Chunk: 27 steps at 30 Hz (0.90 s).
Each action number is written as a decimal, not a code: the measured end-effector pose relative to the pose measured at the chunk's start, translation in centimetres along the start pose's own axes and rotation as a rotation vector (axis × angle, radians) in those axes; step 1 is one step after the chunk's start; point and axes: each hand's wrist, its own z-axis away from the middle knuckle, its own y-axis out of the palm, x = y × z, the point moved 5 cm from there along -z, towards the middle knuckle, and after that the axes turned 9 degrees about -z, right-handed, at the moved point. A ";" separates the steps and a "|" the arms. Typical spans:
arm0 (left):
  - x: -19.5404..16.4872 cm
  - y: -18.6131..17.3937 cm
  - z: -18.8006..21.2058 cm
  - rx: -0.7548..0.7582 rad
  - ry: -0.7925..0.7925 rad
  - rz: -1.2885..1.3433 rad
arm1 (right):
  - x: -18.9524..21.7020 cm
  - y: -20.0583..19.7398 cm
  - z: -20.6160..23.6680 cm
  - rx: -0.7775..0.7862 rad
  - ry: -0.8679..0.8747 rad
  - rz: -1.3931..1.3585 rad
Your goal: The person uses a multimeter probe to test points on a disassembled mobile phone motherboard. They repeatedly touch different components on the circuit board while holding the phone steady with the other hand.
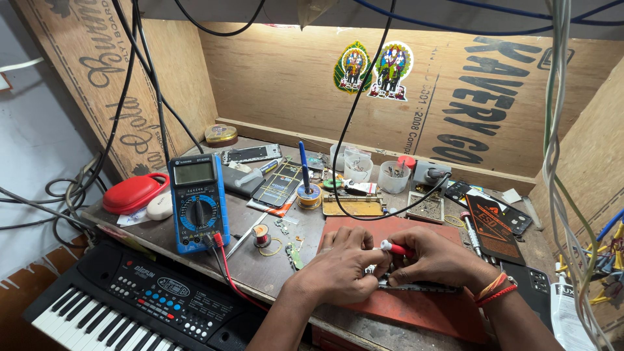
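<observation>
My right hand grips a small red-handled screwdriver, its tip hidden between my fingers. My left hand pinches down on a thin dark device, a phone or its frame, lying flat on a red mat. Both hands meet over the left end of the device. A red thread band circles my right wrist.
A blue multimeter with red and black leads stands at left, above a black keyboard. Tweezers, solder spools, small circuit boards, white cups and phone parts lie behind the mat. Cables hang overhead. A black mat lies right.
</observation>
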 end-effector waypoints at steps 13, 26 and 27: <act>1.1 -1.3 -0.8 -0.033 -0.020 0.061 | -0.4 -1.3 -2.0 -0.013 -0.005 0.033; 1.4 -0.8 -1.2 -0.106 0.017 0.027 | -0.4 -1.4 -2.3 -0.022 -0.003 0.043; 1.5 -0.7 -1.3 -0.104 0.018 0.027 | -0.5 -1.5 -2.3 -0.023 0.004 0.040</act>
